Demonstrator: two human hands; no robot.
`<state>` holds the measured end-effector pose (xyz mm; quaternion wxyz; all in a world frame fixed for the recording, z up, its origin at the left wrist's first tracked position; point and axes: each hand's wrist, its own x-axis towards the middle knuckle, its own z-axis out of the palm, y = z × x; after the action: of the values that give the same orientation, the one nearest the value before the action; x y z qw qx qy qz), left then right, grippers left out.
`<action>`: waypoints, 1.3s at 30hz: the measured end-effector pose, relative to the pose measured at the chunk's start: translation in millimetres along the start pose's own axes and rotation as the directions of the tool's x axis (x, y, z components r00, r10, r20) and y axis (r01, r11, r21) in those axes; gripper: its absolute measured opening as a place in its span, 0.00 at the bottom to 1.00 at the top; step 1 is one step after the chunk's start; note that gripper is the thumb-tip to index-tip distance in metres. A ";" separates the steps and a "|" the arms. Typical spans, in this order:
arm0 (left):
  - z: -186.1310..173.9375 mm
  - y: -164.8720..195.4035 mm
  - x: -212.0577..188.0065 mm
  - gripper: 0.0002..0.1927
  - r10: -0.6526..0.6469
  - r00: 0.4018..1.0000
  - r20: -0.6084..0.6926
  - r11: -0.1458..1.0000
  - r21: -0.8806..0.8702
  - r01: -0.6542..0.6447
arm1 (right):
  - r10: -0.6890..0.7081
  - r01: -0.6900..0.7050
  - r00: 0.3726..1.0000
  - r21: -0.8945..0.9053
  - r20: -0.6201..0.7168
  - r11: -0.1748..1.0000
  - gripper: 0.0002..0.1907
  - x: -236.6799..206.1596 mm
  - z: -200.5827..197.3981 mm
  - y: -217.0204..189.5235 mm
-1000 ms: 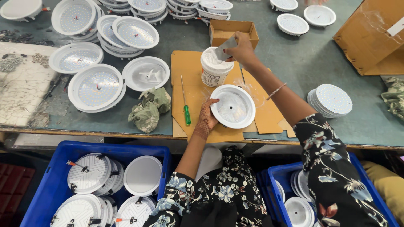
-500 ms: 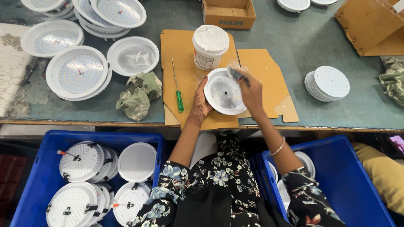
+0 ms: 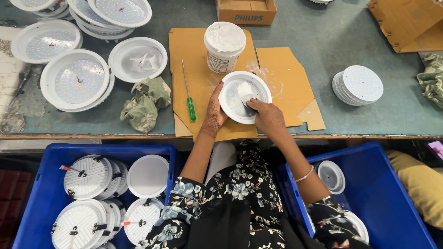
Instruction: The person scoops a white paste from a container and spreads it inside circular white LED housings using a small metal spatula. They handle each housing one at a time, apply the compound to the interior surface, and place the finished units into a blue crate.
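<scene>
Packages first: small brown cardboard box (image 3: 246, 11) with dark lettering on its front sat at the far edge of the grey-green bench (image 3: 323, 32), behind the work; larger open cardboard carton (image 3: 410, 23) lay at the far right corner; round white plastic tub of white paste (image 3: 224, 46), with a pale printed label on its side, stood uncovered on the flat tan cardboard sheet (image 3: 194, 74), just beyond the work. Round white shallow lamp housing (image 3: 245, 96) rested on that sheet at the bench's near edge; left hand (image 3: 214, 112) cupped its left rim, fingers curved against it; right hand (image 3: 268, 115) sat at its near right rim, fingers pinched narrowly on a small white wad of paste-covered material (image 3: 245, 91) pressed inside the dish. Green-handled screwdriver (image 3: 189, 100) lay just left of the left hand; crumpled olive cloth (image 3: 145, 102) further left. Compared with half a second before: both hands stayed on the housing, and the right hand's wad had moved from the upper right rim down into the dish centre; tub unmoved.
</scene>
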<state>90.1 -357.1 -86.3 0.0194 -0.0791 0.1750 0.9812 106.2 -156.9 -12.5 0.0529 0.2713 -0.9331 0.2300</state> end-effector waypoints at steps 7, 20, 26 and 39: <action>-3.0 1.4 -0.4 0.28 0.004 1.000 -0.013 1.000 -0.031 -0.004 | -0.202 0.193 0.976 0.103 0.086 0.976 0.16 18.6 -48.5 3.9; 18.3 10.0 -21.3 0.27 0.040 0.999 -0.023 0.999 0.000 -0.040 | -0.428 0.474 0.839 0.065 -0.336 0.878 0.08 222.8 -85.8 -82.8; 31.6 14.3 -30.9 0.26 0.025 1.000 -0.015 1.000 -0.013 -0.026 | -0.426 0.406 0.866 -0.130 -0.263 0.905 0.05 227.1 -71.9 -126.0; 31.5 19.6 -33.7 0.26 0.031 0.999 -0.011 0.999 -0.017 -0.031 | -0.370 0.375 0.926 0.078 -0.074 0.924 0.13 227.6 -79.3 -108.6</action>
<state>117.3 -365.0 -45.0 0.0025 -0.0816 0.1678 0.9824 -31.0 -311.3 152.3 0.1102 0.4392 -0.8511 0.2658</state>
